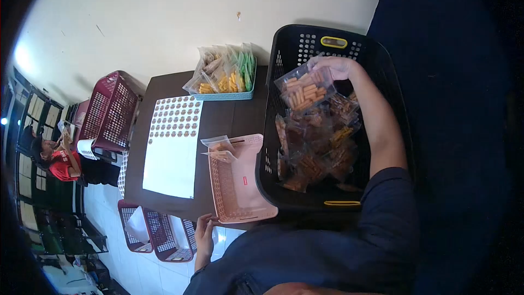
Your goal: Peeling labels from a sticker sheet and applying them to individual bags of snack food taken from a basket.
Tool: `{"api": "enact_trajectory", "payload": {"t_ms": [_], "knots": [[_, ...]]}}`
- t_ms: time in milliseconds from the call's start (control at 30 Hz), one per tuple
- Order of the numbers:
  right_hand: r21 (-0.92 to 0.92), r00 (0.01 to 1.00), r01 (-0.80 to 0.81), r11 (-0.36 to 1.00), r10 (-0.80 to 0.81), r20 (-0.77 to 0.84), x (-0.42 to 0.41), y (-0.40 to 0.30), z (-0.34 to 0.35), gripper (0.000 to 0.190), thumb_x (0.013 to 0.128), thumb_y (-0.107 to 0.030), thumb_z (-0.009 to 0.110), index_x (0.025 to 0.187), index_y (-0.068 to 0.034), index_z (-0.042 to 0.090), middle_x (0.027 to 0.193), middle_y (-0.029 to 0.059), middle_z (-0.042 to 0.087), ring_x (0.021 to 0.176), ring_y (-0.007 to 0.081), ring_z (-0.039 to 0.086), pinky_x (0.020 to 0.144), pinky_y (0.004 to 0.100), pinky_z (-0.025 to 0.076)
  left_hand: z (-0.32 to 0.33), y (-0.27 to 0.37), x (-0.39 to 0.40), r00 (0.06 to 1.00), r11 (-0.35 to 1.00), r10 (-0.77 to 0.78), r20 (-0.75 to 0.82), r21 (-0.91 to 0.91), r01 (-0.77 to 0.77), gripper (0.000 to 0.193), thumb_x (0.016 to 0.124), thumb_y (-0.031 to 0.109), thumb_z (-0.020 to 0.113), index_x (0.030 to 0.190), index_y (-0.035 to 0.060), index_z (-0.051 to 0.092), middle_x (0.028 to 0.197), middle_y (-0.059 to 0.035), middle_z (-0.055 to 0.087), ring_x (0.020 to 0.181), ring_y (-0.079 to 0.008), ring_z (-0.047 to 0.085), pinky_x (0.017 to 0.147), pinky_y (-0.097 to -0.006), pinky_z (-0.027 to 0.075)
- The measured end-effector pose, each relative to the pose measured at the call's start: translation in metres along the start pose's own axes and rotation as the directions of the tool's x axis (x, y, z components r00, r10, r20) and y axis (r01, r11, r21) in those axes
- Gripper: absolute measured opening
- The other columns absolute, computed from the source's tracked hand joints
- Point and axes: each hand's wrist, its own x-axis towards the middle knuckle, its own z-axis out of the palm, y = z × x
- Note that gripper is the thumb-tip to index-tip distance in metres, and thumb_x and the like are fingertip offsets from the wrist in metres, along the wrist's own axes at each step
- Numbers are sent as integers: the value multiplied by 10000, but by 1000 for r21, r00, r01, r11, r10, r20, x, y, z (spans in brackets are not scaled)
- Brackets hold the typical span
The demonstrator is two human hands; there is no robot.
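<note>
My right hand (pixel 333 67) holds a clear plastic bag of light-brown stick snacks (pixel 307 92) by its upper edge, above a large black plastic basket (pixel 395 102). More clear bags of snacks (pixel 313 164) lie heaped in that basket. My left hand (pixel 206 233) is at the table's near edge, its fingertips at the corner of a pink plastic basket (pixel 245 188) and nothing seen in its grasp. Two snack bags (pixel 223 147) stand at the pink basket's far left end. Left of it, a white sheet of round stickers (pixel 172 155) lies on the dark table (pixel 221 119).
A light-blue basket (pixel 227 96) of bagged yellow, green and brown snacks stands by the wall. Maroon baskets (pixel 107 110) are further left, with several maroon baskets (pixel 163 233) on the tiled floor. Another person (pixel 63 164) in a red shirt stands at the far left.
</note>
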Motion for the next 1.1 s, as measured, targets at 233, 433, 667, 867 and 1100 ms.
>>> {"api": "enact_trajectory", "payload": {"t_ms": [233,433,667,867,1100], "knots": [[-190,999,-32,981,27,-31,-38,-56,70,184,926,-242,557,1050,-109,533,974,94,599,767,216,658,596,374,590,-27,-13,-12,999,998,44,11,-47,-43,270,977,135,466,1206,-7,461,1072,-141,608,935,-197,607,869,-312,459],[-376,953,-15,926,-100,-286,-52,-78,132,219,925,-253,585,1038,-71,537,868,53,607,704,149,639,535,337,572,-56,-18,-19,997,997,69,41,17,-70,268,980,135,457,1210,-2,462,1080,-140,597,941,-195,593,869,-326,450],[-701,823,378,605,-567,-45,-51,-84,350,170,881,-175,635,890,-44,527,793,-2,545,724,64,530,640,240,455,-101,2,-28,982,971,182,44,-167,-173,266,961,90,469,1210,-5,461,1119,-149,582,1013,-214,579,912,-331,447],[-872,790,475,117,-493,365,-10,-6,586,228,850,-322,641,896,-111,569,692,63,606,641,240,649,544,384,487,-175,44,-45,855,866,475,207,62,-496,509,843,96,663,1295,10,445,1257,-142,551,1157,-200,525,977,-357,411],[-512,832,536,671,-523,186,103,65,698,181,866,-231,659,957,-85,605,849,76,656,730,173,659,620,318,505,-274,2,-63,973,983,181,143,-7,-182,323,833,135,726,1099,-8,611,901,-91,684,837,-145,647,754,-284,506]]}}
